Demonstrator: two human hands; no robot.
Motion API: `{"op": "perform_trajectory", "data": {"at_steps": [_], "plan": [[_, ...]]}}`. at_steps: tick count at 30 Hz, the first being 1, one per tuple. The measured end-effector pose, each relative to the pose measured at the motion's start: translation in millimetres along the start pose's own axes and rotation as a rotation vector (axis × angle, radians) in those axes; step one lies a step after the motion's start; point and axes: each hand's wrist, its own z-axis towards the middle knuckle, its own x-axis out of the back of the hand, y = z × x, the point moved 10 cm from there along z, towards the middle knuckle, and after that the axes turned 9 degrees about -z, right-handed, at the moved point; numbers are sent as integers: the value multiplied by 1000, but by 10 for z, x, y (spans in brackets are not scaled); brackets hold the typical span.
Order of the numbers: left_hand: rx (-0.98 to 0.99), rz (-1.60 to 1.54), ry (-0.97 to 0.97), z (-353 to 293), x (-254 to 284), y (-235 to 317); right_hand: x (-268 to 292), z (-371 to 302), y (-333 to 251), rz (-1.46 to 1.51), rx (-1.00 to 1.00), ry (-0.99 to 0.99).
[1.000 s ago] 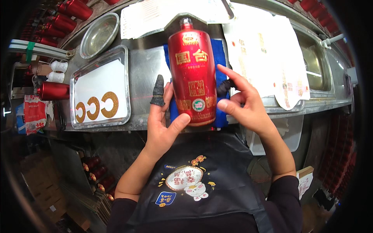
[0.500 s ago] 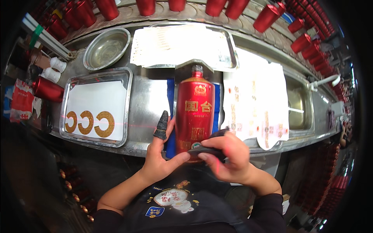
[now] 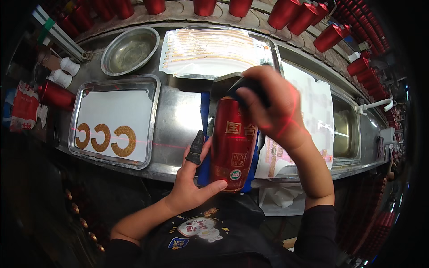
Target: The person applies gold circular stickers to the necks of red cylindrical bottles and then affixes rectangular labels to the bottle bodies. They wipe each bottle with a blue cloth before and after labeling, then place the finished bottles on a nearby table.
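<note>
A red metallic bottle (image 3: 225, 147) with gold lettering and a small round green-and-white sticker (image 3: 235, 174) lies face up, its base towards me. My left hand (image 3: 185, 187) steadies the lower end, thumb on the base edge and fingers along the left side. A black finger cot (image 3: 195, 149) covers its index finger. At the far end, my right hand (image 3: 279, 107) is curled over the bottle's neck and shoulder, hiding the neck; dark coverings show around its fingers. Beneath the bottle is a blue cloth (image 3: 204, 169), and an angular metal support (image 3: 221, 87) stands at its neck end.
To the left, a metal tray (image 3: 153, 129) holds three gold C-shaped stickers (image 3: 124, 141). A metal bowl (image 3: 109, 67) stands behind it. Gold-strip sheets (image 3: 203, 51) fill the back tray; printed sticker sheets (image 3: 317, 102) lie right, beside a sink (image 3: 346, 118). Red bottles (image 3: 283, 13) line the conveyor.
My right hand has gone from the round sticker near the base to the neck end. My left hand stays at the lower end. The bottle has turned slightly, and the view has shifted.
</note>
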Motion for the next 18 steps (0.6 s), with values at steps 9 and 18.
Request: {"op": "perform_trajectory", "data": {"at_steps": [9,18], "plan": [[-9,-5,-71,43,-47,51,87,-1128,474,167,-441,411],[-11,-71,-58,55,-64,59,261,-875,344,163,-218,413]]}}
